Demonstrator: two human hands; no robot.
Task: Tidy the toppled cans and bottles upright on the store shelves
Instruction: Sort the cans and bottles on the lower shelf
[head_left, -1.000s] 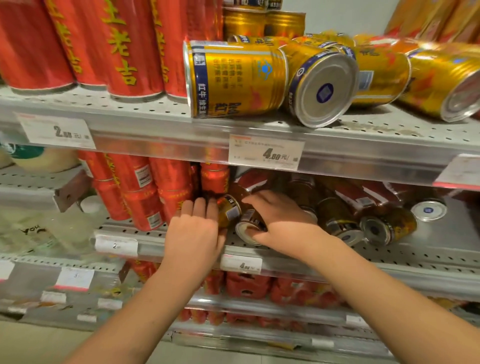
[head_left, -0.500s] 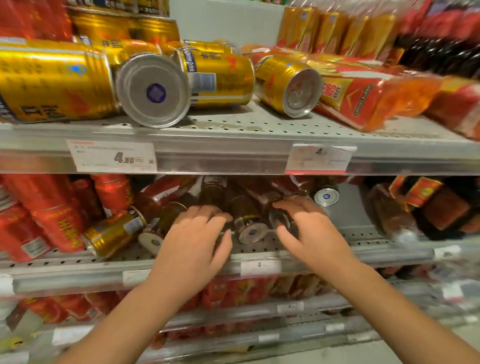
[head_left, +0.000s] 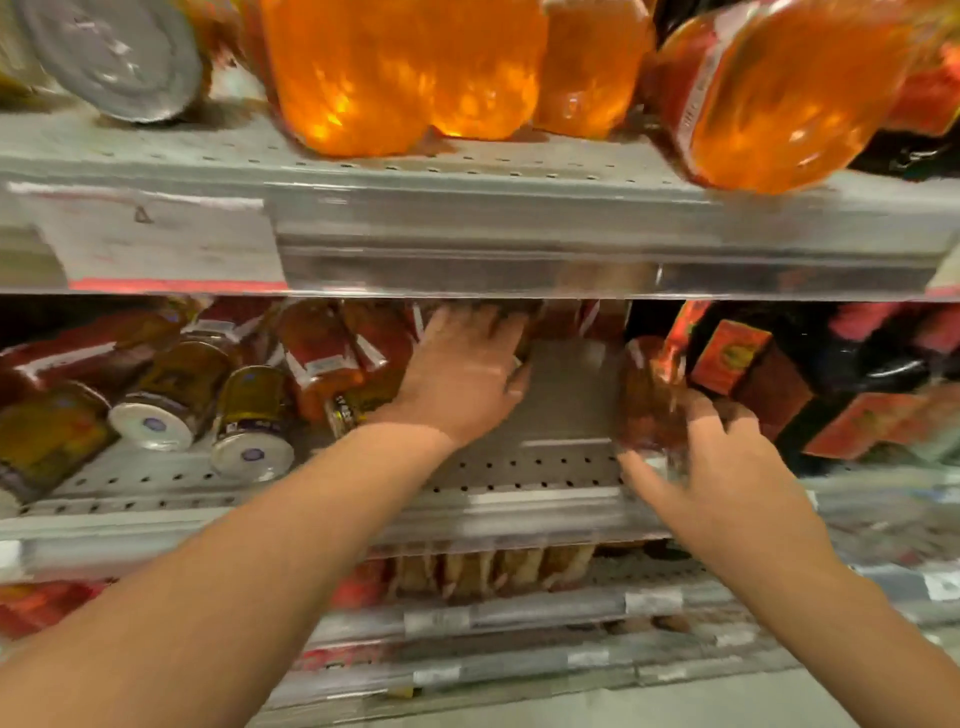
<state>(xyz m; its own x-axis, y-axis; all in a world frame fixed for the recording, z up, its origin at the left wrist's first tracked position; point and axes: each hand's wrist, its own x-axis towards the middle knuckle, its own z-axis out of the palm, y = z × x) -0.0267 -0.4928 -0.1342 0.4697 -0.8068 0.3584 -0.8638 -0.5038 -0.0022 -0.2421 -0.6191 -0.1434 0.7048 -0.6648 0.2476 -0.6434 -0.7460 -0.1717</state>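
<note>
A: What is on the left of the middle shelf (head_left: 519, 467)?

B: Gold cans (head_left: 249, 415) lie on their sides, with their round ends facing us. Red bottles (head_left: 322, 353) lie tipped over just behind them.

A: Where is the left hand (head_left: 462, 379)?

B: It reaches deep in, under the top shelf (head_left: 519, 228). The fingers are spread out flat. It rests against the tipped red bottles, but I cannot tell if it holds anything.

A: And the right hand (head_left: 727, 467)?

B: Its fingers curl loosely around a reddish bottle (head_left: 652, 395) near the front edge. It is blurry, so I cannot tell how tight the hold is.

A: What could go wrong?

B: I think that bottle could slip off the front edge if the hold is loose. The left hand could also bump the cans, and they could roll.

A: Is there room to move?

B: Yes, a bare patch of shelf lies between the hands. But the top shelf hangs low, so tall bottles may knock it. An orange bottle (head_left: 779, 93) up there leans over its edge too.
</note>
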